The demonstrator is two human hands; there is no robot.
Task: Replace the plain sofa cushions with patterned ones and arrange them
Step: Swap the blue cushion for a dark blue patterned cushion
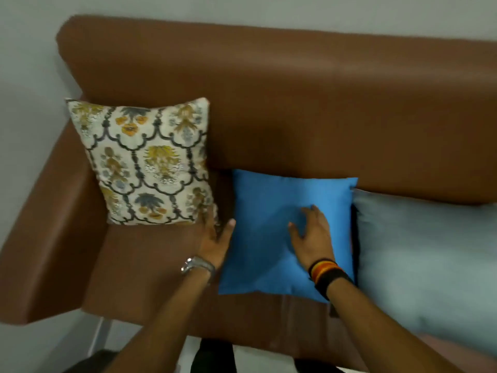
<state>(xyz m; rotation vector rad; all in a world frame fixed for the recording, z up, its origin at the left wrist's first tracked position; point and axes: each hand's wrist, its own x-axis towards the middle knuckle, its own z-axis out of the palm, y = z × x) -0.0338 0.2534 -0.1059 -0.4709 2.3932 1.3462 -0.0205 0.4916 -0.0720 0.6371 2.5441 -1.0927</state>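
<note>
A patterned cushion (145, 162) with yellow and grey flowers on cream leans upright in the left corner of the brown sofa (322, 103). Beside it a plain blue cushion (271, 238) lies flat on the seat. My left hand (215, 238) sits at the blue cushion's left edge, fingers spread, its fingertips by the patterned cushion's lower right corner. My right hand (312, 232) rests palm down on top of the blue cushion, fingers apart. A plain pale grey cushion (425, 259) lies flat to the right of the blue one.
The sofa's left armrest (45, 238) runs along the left, with a grey wall (24, 76) behind. Bare seat (145, 265) shows in front of the patterned cushion. Below the seat's front edge I see a metal leg (98, 337) and light floor.
</note>
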